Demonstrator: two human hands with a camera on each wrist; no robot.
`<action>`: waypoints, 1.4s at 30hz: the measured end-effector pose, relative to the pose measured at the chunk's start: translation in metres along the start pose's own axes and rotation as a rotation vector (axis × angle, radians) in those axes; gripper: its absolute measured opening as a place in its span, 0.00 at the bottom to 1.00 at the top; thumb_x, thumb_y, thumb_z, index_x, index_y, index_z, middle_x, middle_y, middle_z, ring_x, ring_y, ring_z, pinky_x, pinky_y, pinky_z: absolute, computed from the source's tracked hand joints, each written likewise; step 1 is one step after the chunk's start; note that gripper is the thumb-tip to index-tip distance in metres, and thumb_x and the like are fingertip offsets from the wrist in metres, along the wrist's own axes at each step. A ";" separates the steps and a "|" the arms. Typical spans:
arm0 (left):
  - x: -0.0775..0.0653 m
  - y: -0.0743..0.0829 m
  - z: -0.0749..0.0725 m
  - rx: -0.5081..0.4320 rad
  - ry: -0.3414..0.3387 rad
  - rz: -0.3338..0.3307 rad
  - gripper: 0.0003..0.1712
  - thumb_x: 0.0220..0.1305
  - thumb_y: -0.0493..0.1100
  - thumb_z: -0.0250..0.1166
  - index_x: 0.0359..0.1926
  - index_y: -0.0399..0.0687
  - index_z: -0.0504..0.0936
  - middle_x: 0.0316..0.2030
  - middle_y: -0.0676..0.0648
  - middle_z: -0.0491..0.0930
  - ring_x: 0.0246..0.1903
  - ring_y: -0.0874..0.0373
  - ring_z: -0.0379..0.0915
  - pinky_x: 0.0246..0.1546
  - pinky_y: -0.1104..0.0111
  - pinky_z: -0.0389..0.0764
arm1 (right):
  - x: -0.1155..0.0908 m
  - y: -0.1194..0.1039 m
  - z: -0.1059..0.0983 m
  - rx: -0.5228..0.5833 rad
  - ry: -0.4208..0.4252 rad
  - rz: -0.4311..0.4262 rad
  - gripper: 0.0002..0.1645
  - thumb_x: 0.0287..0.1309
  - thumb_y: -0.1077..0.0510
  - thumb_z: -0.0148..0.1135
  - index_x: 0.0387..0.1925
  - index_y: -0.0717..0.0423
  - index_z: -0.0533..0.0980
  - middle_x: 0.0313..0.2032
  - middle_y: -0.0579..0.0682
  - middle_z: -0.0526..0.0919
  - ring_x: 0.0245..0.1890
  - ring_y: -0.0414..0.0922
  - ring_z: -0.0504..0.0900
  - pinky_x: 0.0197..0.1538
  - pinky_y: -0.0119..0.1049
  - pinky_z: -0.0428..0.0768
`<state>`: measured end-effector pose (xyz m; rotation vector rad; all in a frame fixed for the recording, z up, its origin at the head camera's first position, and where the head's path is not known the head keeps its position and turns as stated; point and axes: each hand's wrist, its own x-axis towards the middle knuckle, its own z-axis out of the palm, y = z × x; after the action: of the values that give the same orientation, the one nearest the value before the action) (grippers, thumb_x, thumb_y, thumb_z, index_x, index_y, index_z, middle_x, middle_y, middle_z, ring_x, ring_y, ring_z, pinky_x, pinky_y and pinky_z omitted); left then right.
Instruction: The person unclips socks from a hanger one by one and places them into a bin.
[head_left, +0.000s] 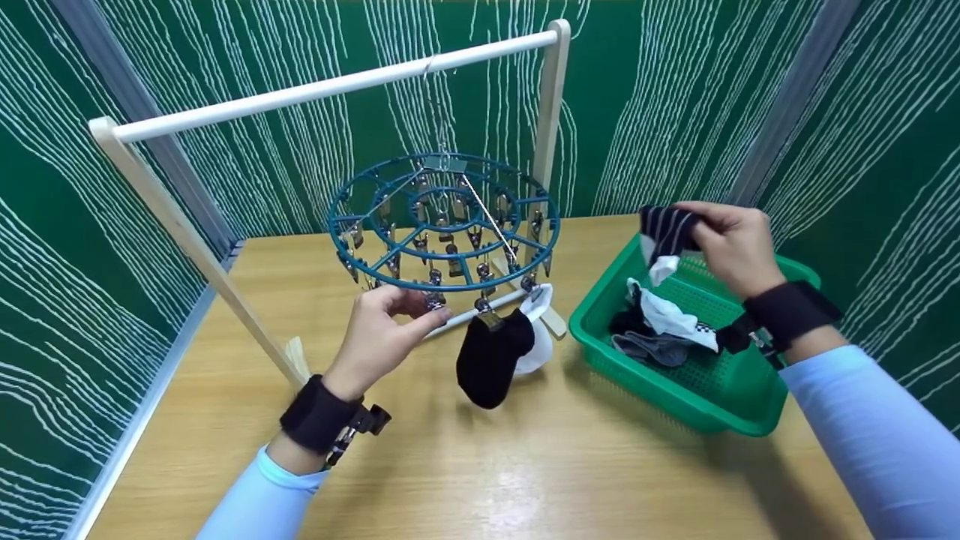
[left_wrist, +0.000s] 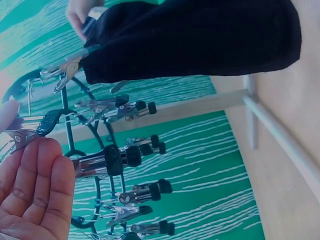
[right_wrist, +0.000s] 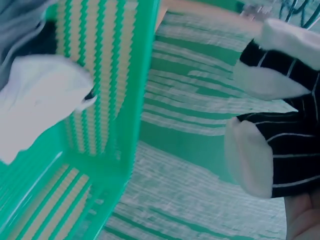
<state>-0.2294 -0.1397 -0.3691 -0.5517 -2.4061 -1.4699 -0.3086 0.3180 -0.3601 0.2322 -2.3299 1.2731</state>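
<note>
My left hand (head_left: 386,326) is at the near rim of a round green drying hanger (head_left: 375,264), pinching a metal clip (left_wrist: 29,129) between thumb and fingers. Beside it, a black sock (head_left: 487,367) dangles from another clip, with a white sock (head_left: 536,349) behind. Up over the basket, my right hand (head_left: 739,244) grips a dark striped sock (head_left: 667,231) with white ends. The right wrist view shows two white-tipped parts of this striped sock (right_wrist: 295,155) hanging apart; most of the hand is out of that view.
A green plastic basket (head_left: 637,382) stands on the right of the wooden table (head_left: 480,480), with several white, grey and black socks (head_left: 667,319) inside. A wooden stand with a white bar (head_left: 300,97) carries the hanger by a hook. Several metal clips (head_left: 454,259) hang from its rings.
</note>
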 end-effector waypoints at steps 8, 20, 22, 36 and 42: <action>0.000 -0.001 0.002 -0.004 0.004 0.022 0.09 0.63 0.39 0.80 0.40 0.37 0.92 0.36 0.43 0.92 0.37 0.54 0.87 0.46 0.66 0.85 | 0.006 0.031 -0.014 -0.226 -0.001 0.049 0.22 0.78 0.67 0.50 0.63 0.64 0.84 0.54 0.73 0.88 0.24 0.17 0.74 0.25 0.21 0.67; 0.000 -0.001 0.001 -0.005 -0.005 0.021 0.08 0.64 0.39 0.80 0.39 0.38 0.92 0.36 0.43 0.92 0.36 0.55 0.85 0.46 0.64 0.86 | 0.011 0.072 -0.003 -0.480 -0.288 0.124 0.22 0.75 0.70 0.48 0.62 0.78 0.79 0.57 0.82 0.81 0.46 0.74 0.83 0.39 0.54 0.78; 0.000 -0.001 0.001 -0.005 -0.007 0.016 0.08 0.64 0.39 0.80 0.39 0.38 0.92 0.36 0.44 0.92 0.36 0.55 0.85 0.46 0.63 0.87 | 0.009 0.078 0.005 -0.511 -0.310 0.113 0.21 0.73 0.72 0.48 0.58 0.77 0.81 0.53 0.82 0.82 0.47 0.75 0.83 0.43 0.62 0.79; -0.003 -0.006 -0.001 0.004 0.003 0.005 0.08 0.64 0.38 0.80 0.38 0.37 0.90 0.35 0.44 0.91 0.35 0.56 0.85 0.45 0.68 0.85 | -0.006 0.105 0.048 -0.557 -0.682 0.089 0.15 0.70 0.67 0.49 0.24 0.56 0.68 0.21 0.51 0.68 0.22 0.48 0.68 0.30 0.41 0.69; -0.003 -0.005 -0.003 0.011 -0.001 -0.012 0.09 0.63 0.38 0.80 0.39 0.37 0.90 0.36 0.44 0.91 0.35 0.56 0.85 0.46 0.69 0.84 | -0.011 0.103 0.055 -0.545 -0.815 0.049 0.15 0.71 0.68 0.48 0.25 0.55 0.68 0.22 0.48 0.66 0.23 0.44 0.64 0.32 0.38 0.64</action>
<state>-0.2291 -0.1453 -0.3727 -0.5362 -2.4212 -1.4602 -0.3540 0.3292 -0.4681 0.5911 -3.2715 0.5402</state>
